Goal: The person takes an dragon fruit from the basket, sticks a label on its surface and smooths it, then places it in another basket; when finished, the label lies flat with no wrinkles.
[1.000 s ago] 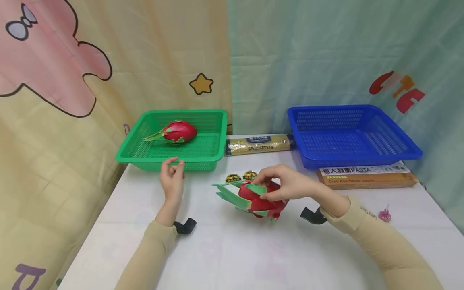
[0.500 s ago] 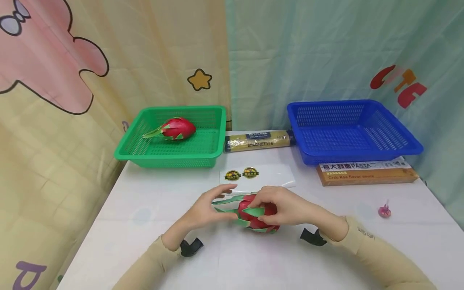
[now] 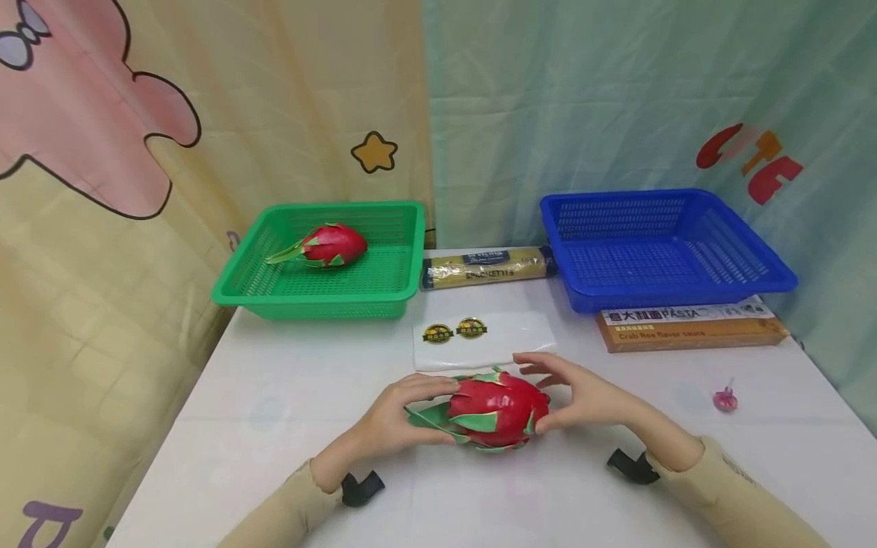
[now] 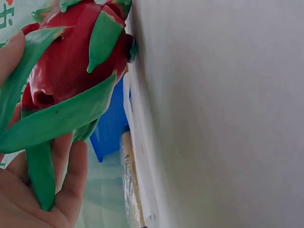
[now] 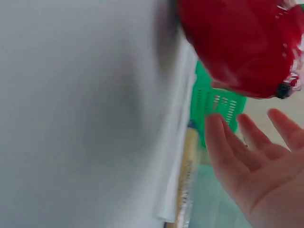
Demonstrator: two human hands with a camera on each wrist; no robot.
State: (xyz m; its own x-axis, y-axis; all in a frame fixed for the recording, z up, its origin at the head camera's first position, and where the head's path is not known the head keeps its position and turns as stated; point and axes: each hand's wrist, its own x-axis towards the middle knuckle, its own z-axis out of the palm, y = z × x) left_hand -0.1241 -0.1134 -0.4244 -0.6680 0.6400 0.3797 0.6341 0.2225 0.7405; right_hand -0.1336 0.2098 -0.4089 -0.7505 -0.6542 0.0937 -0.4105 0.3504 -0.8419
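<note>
A red dragon fruit point(image 3: 503, 409) with green leaf tips lies at the middle of the white table. My left hand point(image 3: 404, 415) holds its leafy end, the thumb on one side and the fingers on the other. In the left wrist view, long green leaves point(image 4: 61, 114) cross in front of those fingers. Beside the fruit's rounded end is my right hand point(image 3: 589, 392), its fingers spread and curving loosely. The right wrist view has that hand point(image 5: 266, 171) apart from the red skin point(image 5: 237, 42). Another dragon fruit point(image 3: 337, 245) rests inside the green basket point(image 3: 322, 308).
A blue basket point(image 3: 674, 293) stands at the back right, behind a brown pasta box point(image 3: 692, 335). Between the baskets lies a spaghetti pack point(image 3: 486, 268). A sheet with two round stickers point(image 3: 471, 328) is just beyond the fruit. A small pink item point(image 3: 725, 399) sits on the right.
The right hand, which gripped the dragon fruit, has let go and moved right. The left hand has come from near the green basket to the leafy end. The fruit was lowered toward me.
</note>
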